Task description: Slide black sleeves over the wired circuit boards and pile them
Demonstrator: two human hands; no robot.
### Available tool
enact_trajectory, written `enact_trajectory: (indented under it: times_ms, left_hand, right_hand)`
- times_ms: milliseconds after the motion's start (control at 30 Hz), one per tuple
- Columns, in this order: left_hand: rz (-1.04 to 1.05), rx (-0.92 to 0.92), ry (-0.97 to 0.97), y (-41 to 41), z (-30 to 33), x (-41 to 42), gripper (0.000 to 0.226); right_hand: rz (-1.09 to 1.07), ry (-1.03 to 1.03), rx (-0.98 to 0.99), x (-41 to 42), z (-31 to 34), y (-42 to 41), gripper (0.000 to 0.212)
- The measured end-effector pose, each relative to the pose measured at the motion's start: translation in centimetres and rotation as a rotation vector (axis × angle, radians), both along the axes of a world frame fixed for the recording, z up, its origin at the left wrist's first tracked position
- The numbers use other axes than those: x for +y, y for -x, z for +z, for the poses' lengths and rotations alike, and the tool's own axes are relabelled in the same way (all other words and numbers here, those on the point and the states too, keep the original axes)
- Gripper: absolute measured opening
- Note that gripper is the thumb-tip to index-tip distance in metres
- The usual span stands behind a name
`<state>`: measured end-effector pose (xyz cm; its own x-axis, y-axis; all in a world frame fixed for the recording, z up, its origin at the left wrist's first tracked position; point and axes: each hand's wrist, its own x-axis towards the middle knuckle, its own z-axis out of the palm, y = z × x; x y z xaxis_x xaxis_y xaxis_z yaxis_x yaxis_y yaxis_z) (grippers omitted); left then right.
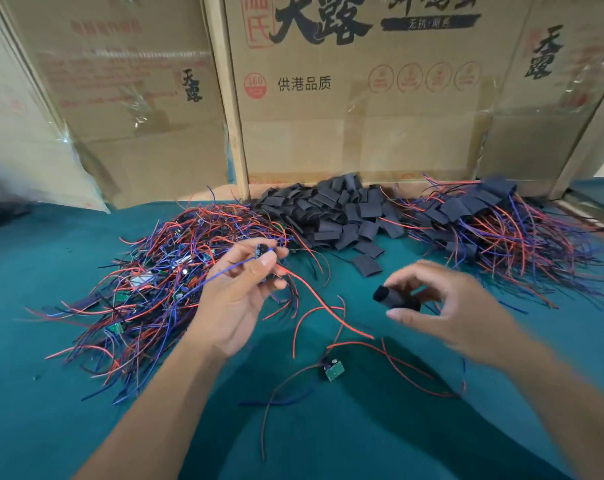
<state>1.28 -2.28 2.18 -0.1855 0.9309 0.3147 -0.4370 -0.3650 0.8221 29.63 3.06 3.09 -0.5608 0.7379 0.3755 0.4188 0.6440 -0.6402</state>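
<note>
Left hand (240, 289) pinches wired board (260, 251); right hand (442, 306) apparently holds tubular sleeve (396, 297).

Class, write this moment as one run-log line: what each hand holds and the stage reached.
left hand: pinches wired circuit board | right hand: holds black sleeve | stage: sleeve not yet on board, hands apart

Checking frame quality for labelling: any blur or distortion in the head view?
Head view: right hand and its black sleeve are motion-blurred; left hand sharper; wide-angle bends the cardboard boxes at the edges; lighting even, arms cast soft shadows on the green cloth.
</note>
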Motion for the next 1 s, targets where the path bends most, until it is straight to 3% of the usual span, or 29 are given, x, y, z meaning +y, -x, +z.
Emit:
enact_trajectory:
  times_ms: [167,333,833,1000]
  left_hand:
    - [0.092,0.023,-0.029,1.3,0.3,0.1,0.019]
    - [0.145,0.038,-0.05,1.7,0.4,0.2,0.019]
    - [0.13,0.072,-0.05,1.6,0.2,0.1,0.015]
    - [0.097,0.07,-0.048,1.7,0.3,0.0,0.034]
  right_hand:
    - [0.005,0.125,-0.017,-1.3,1.2,0.0,0.022]
    - [-0.162,0.068,-0.036,-3.4,0.9,1.7,0.019]
    - [-0.242,0.174,0.045,-5.1,0.0,3.6,0.024]
    - [-0.291,0.184,0.015,-5.1,-0.4,3.9,0.027]
